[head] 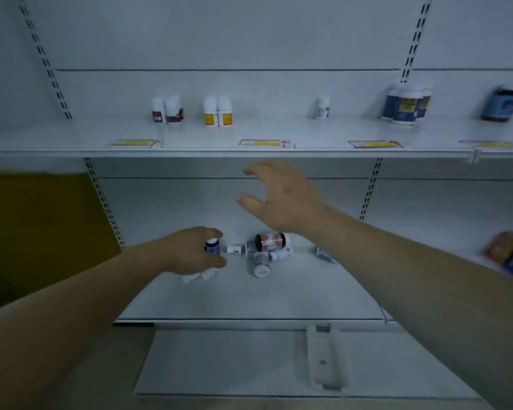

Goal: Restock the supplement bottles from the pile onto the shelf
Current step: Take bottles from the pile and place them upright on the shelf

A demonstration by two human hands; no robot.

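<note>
1. My left hand (190,251) grips a small blue-labelled bottle (212,246) by its body; it looks light, rigid, probably smooth plastic.
2. My right hand (282,196) hangs open, holding nothing; the pile (267,253) lies just below it, right of my left hand.
3. The upper shelf (249,134) is above both hands; I judge that grasping bottles around the middle is safest.
</note>
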